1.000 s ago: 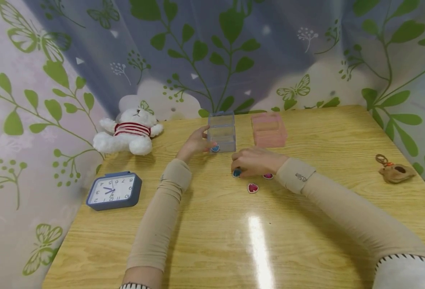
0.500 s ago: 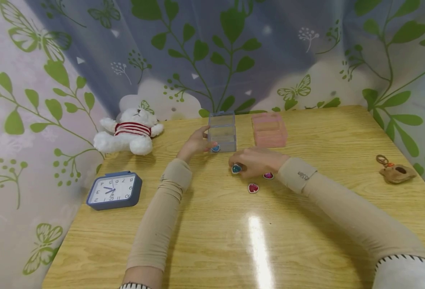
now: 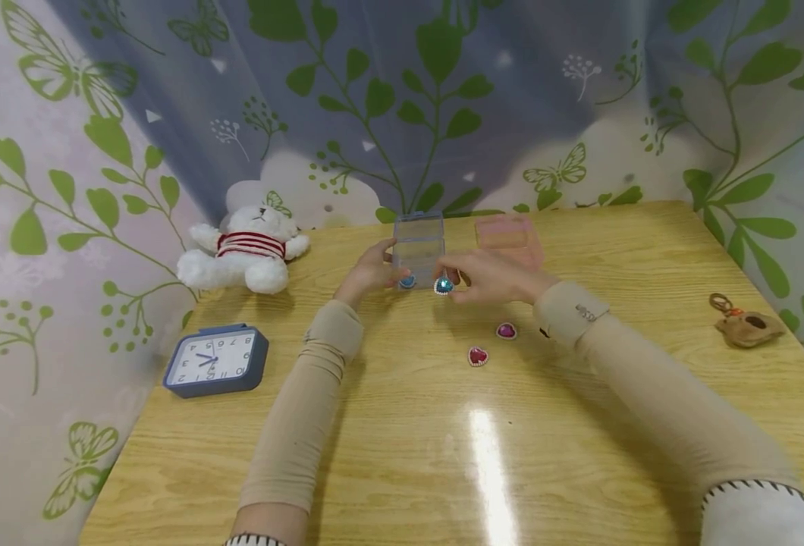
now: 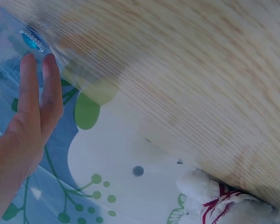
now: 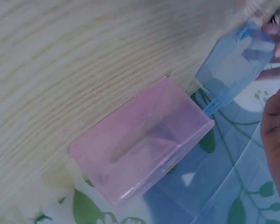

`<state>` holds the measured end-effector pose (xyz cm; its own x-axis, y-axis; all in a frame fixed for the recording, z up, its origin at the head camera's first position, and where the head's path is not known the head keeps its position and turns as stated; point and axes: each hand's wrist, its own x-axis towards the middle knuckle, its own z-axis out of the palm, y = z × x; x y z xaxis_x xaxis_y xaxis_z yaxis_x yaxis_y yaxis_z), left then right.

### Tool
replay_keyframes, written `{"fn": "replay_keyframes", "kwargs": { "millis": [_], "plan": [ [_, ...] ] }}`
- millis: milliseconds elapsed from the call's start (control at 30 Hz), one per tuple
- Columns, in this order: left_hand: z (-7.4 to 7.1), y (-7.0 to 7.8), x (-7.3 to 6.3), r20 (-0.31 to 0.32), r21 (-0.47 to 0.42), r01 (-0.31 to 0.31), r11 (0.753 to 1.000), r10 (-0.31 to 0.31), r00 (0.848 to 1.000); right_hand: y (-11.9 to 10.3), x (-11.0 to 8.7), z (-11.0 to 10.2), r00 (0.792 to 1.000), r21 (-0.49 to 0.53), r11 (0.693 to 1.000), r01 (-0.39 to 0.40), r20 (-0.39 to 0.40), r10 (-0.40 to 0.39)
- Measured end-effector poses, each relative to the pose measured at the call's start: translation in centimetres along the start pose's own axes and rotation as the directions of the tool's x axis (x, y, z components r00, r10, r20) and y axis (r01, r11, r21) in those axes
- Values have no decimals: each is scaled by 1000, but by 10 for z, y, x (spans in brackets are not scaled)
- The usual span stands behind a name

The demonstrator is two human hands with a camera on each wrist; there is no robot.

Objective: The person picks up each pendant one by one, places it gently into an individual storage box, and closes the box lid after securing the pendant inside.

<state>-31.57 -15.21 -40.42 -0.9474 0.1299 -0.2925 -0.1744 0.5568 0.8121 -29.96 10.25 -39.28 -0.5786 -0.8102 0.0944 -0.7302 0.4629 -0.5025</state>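
"Right hand [image 3: 487, 274] moved since the earlier frame: up the worktop [image 3: 388, 455] to the clear blue box [image 3: 419, 250]. Blue heart gem [image 3: 444, 285] went with it."

"How's it held?"

"Pinched in the fingertips, just beside the box's near right corner."

"Left hand [image 3: 371, 271]?"

"On the box's left side, touching it, fingers fairly straight; left wrist view has two of them spread. Thumb tip's by a second blue gem [image 3: 407, 280] at the near left corner. Can't tell if the thumb presses it."

"Loose gems?"

"Two on the worktop. Magenta heart gem [image 3: 507, 331] was partly covered by the right arm a second ago, clear of it now. Red heart gem [image 3: 478, 356] hasn't moved; lies nearer the front edge. Both on the near side of the right hand."

"Pink box [image 3: 504, 231]?"

"Right of the blue one, near the far edge, partly behind the right hand."

"Rest?"

"White teddy bear [image 3: 241, 269] far left corner, blue clock [image 3: 214, 360] by the left edge, brown keychain [image 3: 735, 332] by the right edge."
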Motion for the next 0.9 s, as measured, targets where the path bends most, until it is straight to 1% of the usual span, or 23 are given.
{"fn": "replay_keyframes", "kwargs": {
  "millis": [133,200,533,900],
  "plan": [
    [-1,-1,-1,3,-1,-5,1000,5,1000,4,8,-6,999,81,996,-24,-45,27],
    [-1,-1,-1,6,0,-5,1000,5,1000,6,12,-8,997,100,994,-35,-60,41],
    [-2,-1,0,16,9,-8,1000,8,1000,11,26,-11,986,149,985,-86,-128,105],
    [-2,-1,0,16,-18,1,1000,0,1000,18,39,-7,973,161,973,-163,-135,185]
  ]
}}
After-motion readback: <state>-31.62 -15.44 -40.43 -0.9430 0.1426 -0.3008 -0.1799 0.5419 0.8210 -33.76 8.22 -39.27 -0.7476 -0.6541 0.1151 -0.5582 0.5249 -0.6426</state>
